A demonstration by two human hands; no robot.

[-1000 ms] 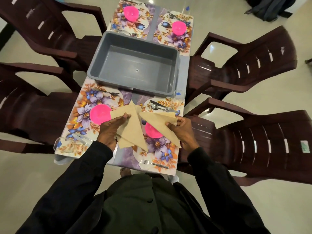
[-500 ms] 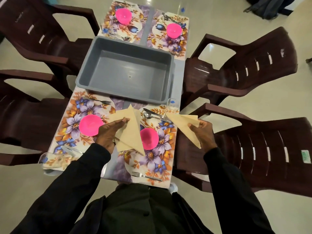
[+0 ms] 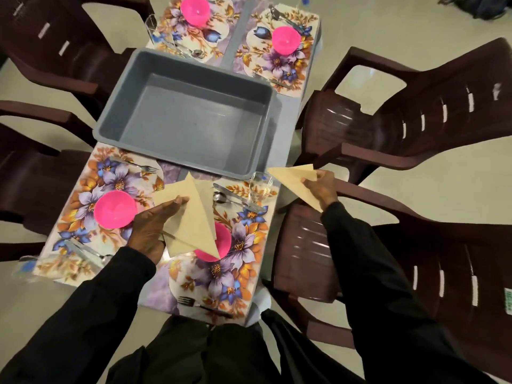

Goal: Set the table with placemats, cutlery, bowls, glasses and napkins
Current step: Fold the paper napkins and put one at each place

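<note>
My left hand [image 3: 155,225] holds a stack of beige triangular napkins [image 3: 194,220] over the near right floral placemat [image 3: 235,261], partly covering its pink bowl [image 3: 224,242]. My right hand [image 3: 318,187] pinches a single folded napkin [image 3: 293,176] in the air just past the table's right edge, beside a clear glass [image 3: 259,185]. A knife and spoon [image 3: 235,198] lie on that mat's far side and a fork [image 3: 199,303] on its near side. The near left placemat [image 3: 83,189] carries a pink bowl [image 3: 115,209], a fork [image 3: 138,166] and cutlery [image 3: 86,253].
An empty grey tub [image 3: 188,112] fills the middle of the table. Two far placemats hold pink bowls [image 3: 195,9] [image 3: 285,40], cutlery and a glass [image 3: 151,24]. Dark brown plastic chairs [image 3: 415,112] [image 3: 44,40] flank the table on both sides.
My right hand has carried one napkin away from the stack, rightward and outward past the table's edge. My left hand keeps the remaining napkins over the near right mat.
</note>
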